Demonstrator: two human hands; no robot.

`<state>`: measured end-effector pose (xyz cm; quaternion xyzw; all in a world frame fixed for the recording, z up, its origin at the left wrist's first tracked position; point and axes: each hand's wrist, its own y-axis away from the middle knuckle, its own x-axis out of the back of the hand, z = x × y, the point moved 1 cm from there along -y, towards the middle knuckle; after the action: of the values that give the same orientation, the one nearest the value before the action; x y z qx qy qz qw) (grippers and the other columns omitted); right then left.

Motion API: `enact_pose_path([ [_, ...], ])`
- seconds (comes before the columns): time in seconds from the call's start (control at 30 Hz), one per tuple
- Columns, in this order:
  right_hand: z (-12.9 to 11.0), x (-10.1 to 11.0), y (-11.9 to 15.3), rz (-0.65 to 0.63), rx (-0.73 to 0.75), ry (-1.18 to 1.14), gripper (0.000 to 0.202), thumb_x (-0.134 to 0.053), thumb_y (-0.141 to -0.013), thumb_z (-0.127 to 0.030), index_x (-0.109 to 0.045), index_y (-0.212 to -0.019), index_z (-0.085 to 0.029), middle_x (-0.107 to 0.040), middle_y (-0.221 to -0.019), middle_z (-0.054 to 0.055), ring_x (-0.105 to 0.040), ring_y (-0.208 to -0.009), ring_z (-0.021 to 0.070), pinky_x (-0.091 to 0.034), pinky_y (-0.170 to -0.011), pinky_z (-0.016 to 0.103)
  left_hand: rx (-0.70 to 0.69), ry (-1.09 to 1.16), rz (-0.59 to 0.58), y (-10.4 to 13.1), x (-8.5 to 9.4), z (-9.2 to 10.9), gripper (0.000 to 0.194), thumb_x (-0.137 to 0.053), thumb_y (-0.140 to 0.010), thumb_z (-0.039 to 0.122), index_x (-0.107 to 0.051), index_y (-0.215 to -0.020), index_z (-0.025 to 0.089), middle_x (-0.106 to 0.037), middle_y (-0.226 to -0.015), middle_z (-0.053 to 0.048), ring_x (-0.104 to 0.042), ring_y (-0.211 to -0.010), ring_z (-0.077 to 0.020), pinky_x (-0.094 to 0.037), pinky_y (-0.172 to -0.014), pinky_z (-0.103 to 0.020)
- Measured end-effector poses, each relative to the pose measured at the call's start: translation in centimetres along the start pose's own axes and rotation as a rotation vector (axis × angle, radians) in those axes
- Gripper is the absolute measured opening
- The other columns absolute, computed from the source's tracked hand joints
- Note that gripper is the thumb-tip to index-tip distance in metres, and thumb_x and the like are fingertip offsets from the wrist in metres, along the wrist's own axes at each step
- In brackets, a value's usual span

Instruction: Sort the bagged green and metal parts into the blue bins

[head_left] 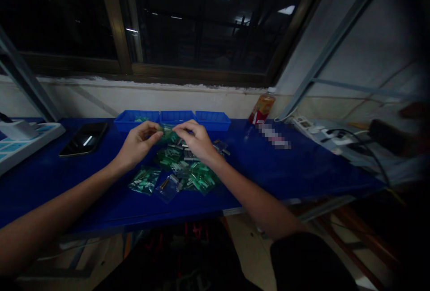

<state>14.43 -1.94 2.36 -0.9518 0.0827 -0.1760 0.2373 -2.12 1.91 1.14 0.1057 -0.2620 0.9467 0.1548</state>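
Observation:
Between my two hands a small clear plastic bag (167, 133) with a greenish tint is pinched at its upper edge. My left hand (141, 142) grips its left side between thumb and fingertips; my right hand (195, 138) grips the right side the same way. What the bag holds is too dim to make out. Below it on the blue table lies a pile of small plastic bags (201, 178) with green and silvery pieces. One green bag (145, 180) lies at the pile's left, and a clear bag (168, 188) with thin metal-coloured parts lies at its front.
Blue trays (212, 121) stand in a row behind my hands, the left one with green pieces in it. A phone (83, 139) and a white power strip (30, 141) lie at left. A drink bottle (262, 107) stands at right, with cables and a power strip (304, 125) beyond.

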Motion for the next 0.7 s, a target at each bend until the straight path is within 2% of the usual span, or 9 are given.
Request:
enact_pose_path([
  [0.1,0.7,0.3,-0.3,-0.059,-0.214,-0.250,0.037,-0.044,-0.082,-0.046,-0.056,-0.064,-0.016,-0.051,-0.057,0.000,-0.049,-0.054,0.0088,-0.040,-0.053,0.023,-0.245,-0.308,-0.093,0.5,0.0,0.6,0.009,-0.055,-0.076,0.026,-0.060,-0.079,0.019,-0.061,-0.085,-0.004,-0.054,-0.084,-0.0179,-0.039,-0.081,-0.031],
  [0.17,1.0,0.2,-0.2,-0.056,-0.303,-0.388,0.034,-0.048,-0.078,-0.049,-0.052,-0.066,-0.017,-0.050,-0.055,-0.002,-0.047,-0.048,0.0076,-0.038,-0.048,0.022,-0.369,-0.423,-0.160,0.8,-0.1,0.9,0.011,-0.052,-0.078,0.022,-0.063,-0.079,0.020,-0.062,-0.087,-0.005,-0.053,-0.087,-0.0187,-0.038,-0.084,-0.033],
  [0.27,1.3,-0.3,0.1,-0.051,-0.356,-0.488,0.022,-0.063,-0.069,-0.032,-0.051,-0.081,-0.019,-0.053,-0.059,-0.005,-0.050,-0.049,0.0081,-0.037,-0.046,0.021,-0.484,-0.529,-0.187,1.0,-0.3,1.0,0.016,-0.049,-0.080,0.019,-0.064,-0.082,0.021,-0.062,-0.090,-0.006,-0.052,-0.087,-0.0191,-0.038,-0.082,-0.033],
  [0.33,1.6,-0.8,0.2,-0.060,-0.361,-0.512,0.028,-0.064,-0.065,-0.021,-0.052,-0.090,-0.018,-0.053,-0.060,-0.005,-0.051,-0.050,0.0081,-0.038,-0.048,0.021,-0.533,-0.591,-0.188,0.9,-0.4,0.7,0.016,-0.048,-0.081,0.019,-0.065,-0.083,0.021,-0.061,-0.091,-0.006,-0.052,-0.089,-0.0194,-0.038,-0.082,-0.034],
  [0.4,2.1,-1.2,0.2,-0.039,-0.350,-0.518,0.031,-0.063,-0.064,-0.017,-0.054,-0.094,-0.016,-0.052,-0.060,-0.005,-0.051,-0.052,0.0082,-0.039,-0.051,0.022,-0.558,-0.637,-0.173,0.7,-0.4,0.3,0.017,-0.048,-0.081,0.019,-0.064,-0.085,0.020,-0.060,-0.093,-0.007,-0.050,-0.090,-0.0197,-0.038,-0.083,-0.034],
  [0.5,2.7,-1.4,-0.1,0.038,-0.301,-0.495,0.027,-0.061,-0.065,-0.017,-0.057,-0.092,-0.015,-0.056,-0.065,-0.003,-0.053,-0.057,0.0092,-0.042,-0.057,0.023,-0.512,-0.677,-0.140,0.5,-0.3,0.1,0.019,-0.047,-0.081,0.022,-0.064,-0.090,0.019,-0.058,-0.097,-0.007,-0.048,-0.093,-0.0210,-0.037,-0.085,-0.037],
  [0.57,3.0,-1.2,-0.3,0.056,-0.225,-0.425,0.018,-0.059,-0.066,-0.017,-0.059,-0.084,-0.015,-0.060,-0.072,-0.001,-0.055,-0.063,0.0105,-0.043,-0.063,0.025,-0.420,-0.668,-0.139,0.4,-0.3,0.0,0.022,-0.048,-0.081,0.029,-0.064,-0.091,0.018,-0.058,-0.095,-0.007,-0.048,-0.092,-0.0219,-0.036,-0.085,-0.038],
  [0.63,3.0,-0.8,-0.3,0.062,-0.111,-0.298,0.009,-0.057,-0.067,-0.017,-0.059,-0.076,-0.016,-0.061,-0.074,0.000,-0.056,-0.068,0.0118,-0.044,-0.067,0.026,-0.262,-0.578,-0.166,0.2,-0.4,0.0,0.029,-0.046,-0.082,0.038,-0.065,-0.088,0.017,-0.059,-0.090,-0.007,-0.051,-0.088,-0.0218,-0.037,-0.082,-0.037],
  [0.7,2.7,-0.5,-0.2,0.065,0.020,-0.137,0.007,-0.055,-0.068,-0.015,-0.060,-0.072,-0.017,-0.061,-0.073,-0.001,-0.057,-0.071,0.0126,-0.045,-0.071,0.028,-0.031,-0.380,-0.184,0.1,-0.5,-0.1,0.043,-0.038,-0.083,0.049,-0.065,-0.085,0.016,-0.062,-0.084,-0.007,-0.053,-0.082,-0.0208,-0.039,-0.076,-0.034],
])
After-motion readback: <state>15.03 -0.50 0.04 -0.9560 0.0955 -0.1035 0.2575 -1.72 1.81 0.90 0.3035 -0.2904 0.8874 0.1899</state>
